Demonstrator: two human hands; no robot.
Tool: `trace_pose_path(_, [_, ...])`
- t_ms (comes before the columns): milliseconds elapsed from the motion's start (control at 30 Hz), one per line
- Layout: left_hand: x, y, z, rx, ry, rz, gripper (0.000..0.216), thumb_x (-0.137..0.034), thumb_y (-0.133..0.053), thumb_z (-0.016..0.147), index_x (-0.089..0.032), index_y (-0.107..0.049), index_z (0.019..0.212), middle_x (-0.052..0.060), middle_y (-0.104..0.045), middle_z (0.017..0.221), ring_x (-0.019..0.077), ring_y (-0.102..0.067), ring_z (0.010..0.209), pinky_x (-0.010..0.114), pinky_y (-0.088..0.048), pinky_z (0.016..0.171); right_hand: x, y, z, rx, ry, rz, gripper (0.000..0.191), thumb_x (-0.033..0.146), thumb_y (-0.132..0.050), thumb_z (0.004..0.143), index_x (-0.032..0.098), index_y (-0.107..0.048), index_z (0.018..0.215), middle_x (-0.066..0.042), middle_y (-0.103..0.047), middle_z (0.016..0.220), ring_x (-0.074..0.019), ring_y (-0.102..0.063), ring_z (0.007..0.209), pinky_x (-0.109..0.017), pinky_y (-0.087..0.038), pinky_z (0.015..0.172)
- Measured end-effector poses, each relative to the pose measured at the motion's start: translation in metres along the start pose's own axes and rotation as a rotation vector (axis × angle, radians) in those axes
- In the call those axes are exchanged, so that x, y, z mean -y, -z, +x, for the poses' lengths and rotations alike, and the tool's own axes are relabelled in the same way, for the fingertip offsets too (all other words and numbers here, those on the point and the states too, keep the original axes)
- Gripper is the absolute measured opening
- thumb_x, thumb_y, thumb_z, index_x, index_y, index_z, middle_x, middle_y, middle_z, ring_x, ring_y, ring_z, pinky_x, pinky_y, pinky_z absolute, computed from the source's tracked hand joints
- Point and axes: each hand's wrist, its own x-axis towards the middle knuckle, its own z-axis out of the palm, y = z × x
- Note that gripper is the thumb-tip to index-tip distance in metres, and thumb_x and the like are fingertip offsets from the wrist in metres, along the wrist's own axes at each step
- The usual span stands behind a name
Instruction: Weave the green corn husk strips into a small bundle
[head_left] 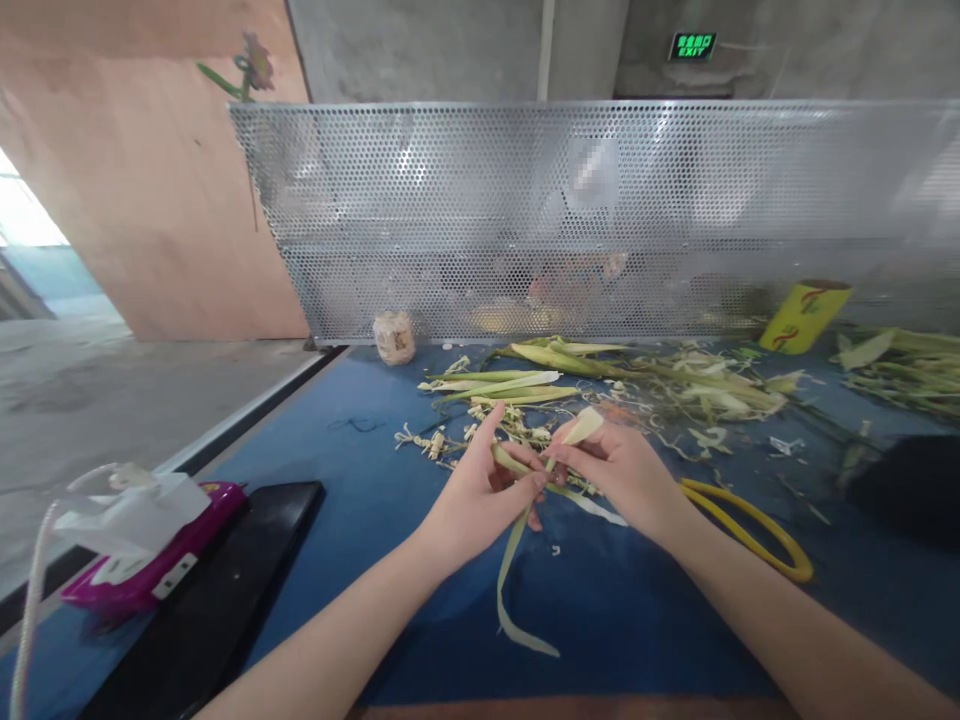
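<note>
Over the blue tabletop [420,640] my left hand [480,490] pinches a pale green corn husk strip [517,560]; its long tail curls down onto the table. Thumb and fingers of my right hand [615,470] are closed on the same bundle, where a broad husk end [583,427] sticks up between them. Another pale strip end [592,508] points out to the right below that hand. The fingertips of both hands nearly meet, so the crossing of the strips is partly hidden. Just beyond lie small knotted husk pieces [431,442] and a row of flat green husks [502,385].
Heaped husks [712,385] spread toward the back right, by a yellow can [804,318]. A yellow ring [780,540] lies right of my forearm. At left are a black phone-like slab [247,560] and a purple power strip [150,570]. A perforated metal screen [450,220] borders the back.
</note>
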Motion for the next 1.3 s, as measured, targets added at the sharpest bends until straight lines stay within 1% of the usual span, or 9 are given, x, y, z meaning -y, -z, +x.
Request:
trace_pose_path(200, [-0.003,0.001,-0.001,0.075,-0.005,0.008,0.087,-0.008,-0.059,0.073,-0.019,-0.004,0.140,-0.001,-0.055,0.076,0.0093,-0.053,0.060,0.023,-0.050,0.051,-0.001,0.003,0.003,0.034,-0.049,0.123,0.021,0.031,-0.058,0.076,0.017,-0.062,0.061,0.000,-0.061,0.055,-0.0125,-0.056,0.055,-0.025,-0.042,0.060])
trace_pose_path(333, [-0.003,0.002,0.001,0.015,-0.050,-0.045,0.083,-0.014,-0.054,0.078,-0.020,0.001,0.140,0.003,-0.060,0.083,0.0127,-0.058,0.062,0.025,-0.051,0.048,-0.008,-0.001,0.004,0.011,-0.136,0.426,0.022,0.037,-0.062,0.073,0.016,-0.061,0.064,-0.001,-0.060,0.059,-0.0121,-0.055,0.058,-0.027,-0.043,0.062])
trace_pose_path(467, [-0.002,0.004,0.003,-0.052,-0.091,-0.056,0.087,-0.015,-0.056,0.078,-0.022,0.006,0.139,0.007,-0.066,0.089,0.0127,-0.059,0.058,0.024,-0.049,0.043,-0.006,-0.006,0.001,0.188,-0.218,0.670,0.024,0.041,-0.058,0.076,0.017,-0.058,0.079,-0.001,-0.059,0.068,-0.0136,-0.057,0.067,-0.027,-0.044,0.060])
trace_pose_path(600, [0.000,0.006,0.002,-0.077,-0.105,0.062,0.095,-0.019,-0.060,0.076,-0.025,0.012,0.138,0.007,-0.069,0.090,0.0132,-0.061,0.057,0.018,-0.044,0.039,-0.002,-0.008,-0.003,0.218,-0.221,0.614,0.028,0.039,-0.062,0.074,0.019,-0.055,0.092,0.000,-0.057,0.068,-0.0096,-0.050,0.056,-0.021,-0.035,0.046])
trace_pose_path(700, [0.000,0.005,0.001,-0.100,-0.140,0.151,0.097,-0.022,-0.061,0.075,-0.027,0.013,0.138,0.007,-0.070,0.089,0.0134,-0.062,0.056,0.016,-0.040,0.036,-0.004,-0.009,-0.003,0.183,-0.258,0.547,0.030,0.038,-0.065,0.071,0.016,-0.057,0.088,0.004,-0.049,0.058,-0.0027,-0.030,0.042,-0.019,-0.020,0.040])
trace_pose_path(767, [0.000,0.004,0.001,-0.112,-0.147,0.176,0.095,-0.024,-0.060,0.077,-0.027,0.013,0.138,0.007,-0.071,0.087,0.0137,-0.063,0.055,0.015,-0.039,0.036,-0.006,-0.009,-0.002,0.173,-0.277,0.524,0.029,0.038,-0.065,0.071,0.015,-0.058,0.086,0.007,-0.044,0.053,-0.0020,-0.024,0.041,-0.019,-0.017,0.040])
trace_pose_path(1033, [-0.005,0.000,-0.001,-0.117,-0.176,0.112,0.097,-0.020,-0.060,0.076,-0.026,0.015,0.138,0.006,-0.072,0.077,0.0161,-0.065,0.058,0.016,-0.041,0.038,-0.003,-0.006,-0.002,0.141,-0.206,0.352,0.024,0.038,-0.062,0.071,0.015,-0.055,0.068,0.005,-0.046,0.054,-0.0034,-0.032,0.041,-0.020,-0.023,0.040])
trace_pose_path(1167, [-0.001,0.000,0.002,-0.080,-0.112,0.091,0.093,-0.022,-0.058,0.078,-0.028,0.013,0.138,0.009,-0.070,0.094,0.0166,-0.066,0.064,0.017,-0.042,0.040,0.000,-0.006,-0.003,0.063,-0.118,0.228,0.023,0.037,-0.060,0.072,0.016,-0.052,0.072,0.004,-0.052,0.060,-0.0056,-0.043,0.046,-0.020,-0.032,0.044])
trace_pose_path(1300, [0.003,-0.001,0.004,-0.010,-0.047,-0.058,0.095,-0.020,-0.058,0.078,-0.031,0.017,0.136,0.011,-0.063,0.111,0.0142,-0.066,0.061,0.021,-0.047,0.046,0.000,-0.009,-0.001,0.023,-0.133,0.333,0.036,0.037,-0.066,0.068,0.021,-0.037,0.083,0.007,-0.056,0.060,-0.0078,-0.050,0.046,-0.020,-0.036,0.044])
